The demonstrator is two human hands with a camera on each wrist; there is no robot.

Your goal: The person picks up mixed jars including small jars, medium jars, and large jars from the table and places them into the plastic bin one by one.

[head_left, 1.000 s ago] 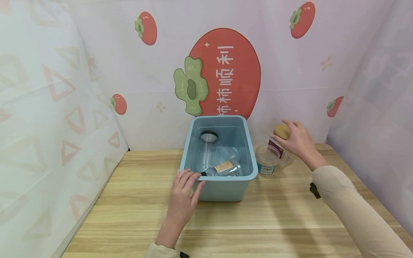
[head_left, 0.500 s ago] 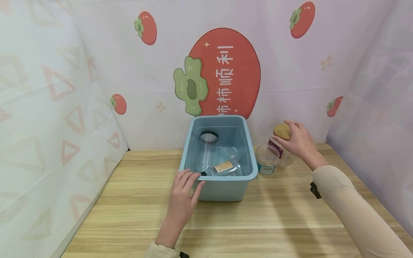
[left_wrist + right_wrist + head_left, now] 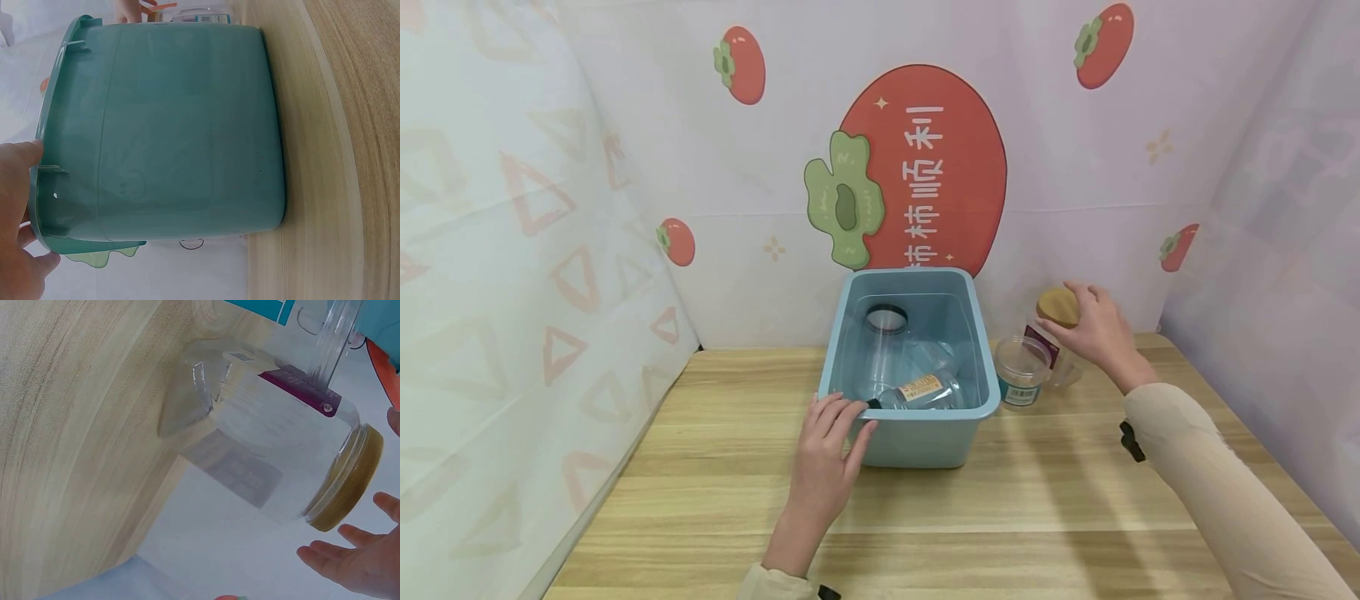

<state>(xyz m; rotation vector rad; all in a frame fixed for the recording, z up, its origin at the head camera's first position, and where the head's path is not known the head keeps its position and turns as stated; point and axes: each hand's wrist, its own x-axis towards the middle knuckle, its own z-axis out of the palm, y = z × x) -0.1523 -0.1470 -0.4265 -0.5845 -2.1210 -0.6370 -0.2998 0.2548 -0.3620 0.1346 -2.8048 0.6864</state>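
Observation:
My left hand (image 3: 823, 450) grips the near left corner of a blue plastic bin (image 3: 917, 442), fingers over the rim and thumb on the outside. Inside the bin lie a clear jar with a black rim (image 3: 886, 320) and a clear bottle with an orange label (image 3: 925, 390). To the right of the bin stands a clear jar (image 3: 269, 437) with a gold lid (image 3: 1058, 307) and a purple label. Around that lid my right hand (image 3: 1093, 332) is spread, thumb and fingers apart. In the right wrist view its fingertips (image 3: 312, 553) are close beside the lid (image 3: 350, 481) with a gap showing.
A shorter clear tub (image 3: 1021, 367) with a teal label stands between the bin and the gold-lidded jar. A white printed curtain (image 3: 760, 150) hangs behind the wooden table (image 3: 715, 500) and on both sides.
My right hand has shifted slightly to the right about the gold lid. The left hand and the bin have stayed where they were.

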